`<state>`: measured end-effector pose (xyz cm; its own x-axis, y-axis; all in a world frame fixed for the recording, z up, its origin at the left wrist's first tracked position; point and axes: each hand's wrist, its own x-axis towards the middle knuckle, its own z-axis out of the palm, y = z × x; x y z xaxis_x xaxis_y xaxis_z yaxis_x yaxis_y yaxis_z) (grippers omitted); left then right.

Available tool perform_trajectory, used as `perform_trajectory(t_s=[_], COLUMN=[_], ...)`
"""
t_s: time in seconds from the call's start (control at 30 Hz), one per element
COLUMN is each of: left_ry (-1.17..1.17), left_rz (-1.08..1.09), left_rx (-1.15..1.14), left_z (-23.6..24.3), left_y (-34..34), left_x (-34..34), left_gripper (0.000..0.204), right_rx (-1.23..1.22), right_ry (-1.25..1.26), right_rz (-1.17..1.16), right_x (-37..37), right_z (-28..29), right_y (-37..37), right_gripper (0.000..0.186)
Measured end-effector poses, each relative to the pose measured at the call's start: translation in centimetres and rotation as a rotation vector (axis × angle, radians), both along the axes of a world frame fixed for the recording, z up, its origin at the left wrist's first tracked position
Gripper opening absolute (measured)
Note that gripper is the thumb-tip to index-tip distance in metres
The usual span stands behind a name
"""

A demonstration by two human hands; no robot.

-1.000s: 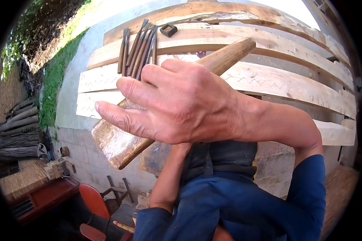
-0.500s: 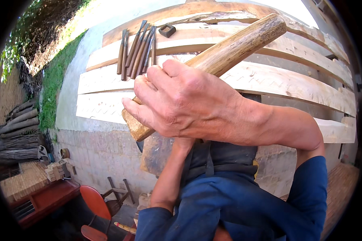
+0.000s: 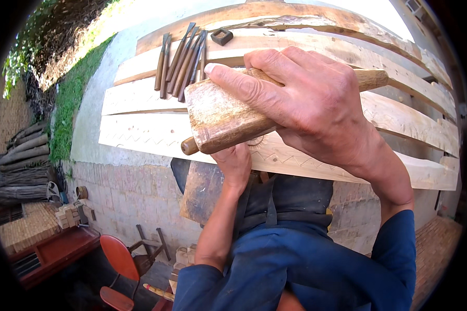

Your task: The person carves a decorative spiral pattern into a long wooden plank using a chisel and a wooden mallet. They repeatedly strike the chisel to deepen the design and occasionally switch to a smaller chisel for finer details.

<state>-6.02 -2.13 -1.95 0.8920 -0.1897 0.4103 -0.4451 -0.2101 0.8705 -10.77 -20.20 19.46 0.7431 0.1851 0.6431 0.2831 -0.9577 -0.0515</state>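
My right hand [image 3: 316, 93] is wrapped round a wooden mallet [image 3: 228, 114], its blocky, worn head to the left and its handle sticking out on the right. One finger lies stretched along the head. Under the mallet, my left hand [image 3: 234, 167] is closed low over the near plank [image 3: 316, 160], its fingers partly hidden. A round wooden end [image 3: 189, 146] pokes out below the head's left corner; I cannot tell whether it belongs to the mallet or to a tool in my left hand. Zigzag cuts and a round carved figure [image 3: 255, 141] mark this plank.
Several chisels [image 3: 180, 65] with dark wooden handles lie on the planks at far left, beside a small dark square block [image 3: 221, 36] with a hollow. More long planks [image 3: 306, 44] lie behind. A red chair [image 3: 120, 256] stands at lower left, and stacked branches [image 3: 23, 160] lie beyond.
The mallet has swung round: its head has come up and its handle end has dropped to the right. My right hand has moved right, uncovering more of my left hand and the carved plank.
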Motion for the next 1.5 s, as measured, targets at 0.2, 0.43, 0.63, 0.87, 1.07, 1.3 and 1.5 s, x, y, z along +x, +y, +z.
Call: perform_trajectory(t_s=[0.2, 0.43, 0.63, 0.87, 1.07, 1.3, 1.5], left_ry=[0.017, 0.068, 0.052, 0.039, -0.009, 0.035, 0.028], left_rz=[0.006, -0.041, -0.043, -0.055, -0.029, -0.003, -0.019], left_rx=[-0.065, -0.035, -0.035, 0.026, 0.05, 0.053, 0.095], left_z=[-1.4, -0.5, 0.0, 0.0, 0.3, -0.3, -0.8], left_y=[-0.2, -0.1, -0.3, 0.0, -0.2, -0.2, 0.3], left_x=[0.1, -0.3, -0.2, -0.2, -0.1, -0.1, 0.0], left_gripper=[0.02, 0.021, 0.027, 0.027, 0.023, 0.02, 0.018], right_rx=[0.014, 0.012, 0.019, 0.01, -0.012, -0.003, -0.007], right_ry=[0.046, 0.042, 0.066, 0.064, 0.043, 0.066, 0.06], right_rz=[0.029, 0.024, 0.029, 0.031, 0.025, 0.036, 0.035], right_x=[0.4, 0.6, 0.7, 0.7, 1.0, 1.1, 1.3], right_z=[-1.1, -1.8, -1.8, -1.8, -2.0, -1.8, -2.0], right_y=[0.7, 0.6, 0.6, 0.6, 0.6, 0.9, 1.0], right_gripper=[0.06, 0.061, 0.061, 0.061, 0.059, 0.06, 0.059])
